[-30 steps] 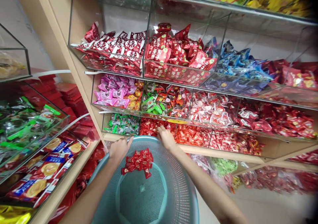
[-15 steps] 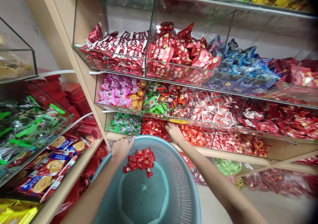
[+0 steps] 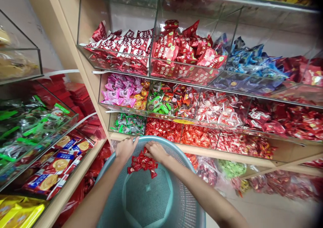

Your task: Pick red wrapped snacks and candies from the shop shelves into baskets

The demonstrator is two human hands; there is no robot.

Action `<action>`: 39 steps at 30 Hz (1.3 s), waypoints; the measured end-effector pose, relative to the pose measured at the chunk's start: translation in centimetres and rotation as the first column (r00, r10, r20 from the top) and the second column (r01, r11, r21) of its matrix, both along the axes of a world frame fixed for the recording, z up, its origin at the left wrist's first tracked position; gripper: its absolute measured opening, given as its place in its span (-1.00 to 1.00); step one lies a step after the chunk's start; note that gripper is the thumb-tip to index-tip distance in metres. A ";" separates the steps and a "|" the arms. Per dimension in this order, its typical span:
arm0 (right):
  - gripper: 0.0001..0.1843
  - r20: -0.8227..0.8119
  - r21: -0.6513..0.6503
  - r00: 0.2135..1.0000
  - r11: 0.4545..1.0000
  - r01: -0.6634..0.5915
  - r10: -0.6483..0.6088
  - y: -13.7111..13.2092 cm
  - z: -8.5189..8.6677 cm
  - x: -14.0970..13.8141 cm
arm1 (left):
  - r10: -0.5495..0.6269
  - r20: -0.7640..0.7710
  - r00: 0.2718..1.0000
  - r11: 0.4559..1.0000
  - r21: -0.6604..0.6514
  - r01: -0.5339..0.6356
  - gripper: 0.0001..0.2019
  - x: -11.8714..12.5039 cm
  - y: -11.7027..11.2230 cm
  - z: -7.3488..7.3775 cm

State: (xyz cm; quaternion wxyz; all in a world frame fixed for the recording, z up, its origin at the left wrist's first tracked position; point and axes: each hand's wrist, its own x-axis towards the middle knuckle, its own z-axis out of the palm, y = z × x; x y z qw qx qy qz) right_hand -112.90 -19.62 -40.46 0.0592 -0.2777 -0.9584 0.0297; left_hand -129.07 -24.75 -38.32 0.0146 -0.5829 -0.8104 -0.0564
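Observation:
My left hand [image 3: 125,149] grips the far rim of a round teal plastic basket [image 3: 176,201] held in front of me. A small heap of red-wrapped candies [image 3: 142,163] lies inside the basket near that rim. My right hand [image 3: 156,151] is over the heap with fingers curled, touching the candies at its top. Just beyond the basket is a glass bin of the same red candies [image 3: 163,128] on the lowest shelf row.
Glass-fronted shelves [image 3: 191,83] hold bins of red, pink, green, blue and white wrapped sweets. A second glass shelf unit [image 3: 37,130] with green and boxed snacks stands at the left. Bagged sweets [image 3: 232,169] lie under the shelf at the right.
My right hand has drawn back from the red candy bin to the heap in the basket. My left hand has stayed on the rim.

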 end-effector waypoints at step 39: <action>-0.75 -0.107 0.053 0.955 0.958 0.283 -0.276 5.5 5.2 6.3 | -0.021 -0.025 0.999 1.000 0.000 0.021 -0.34 -0.4 0.3 -0.9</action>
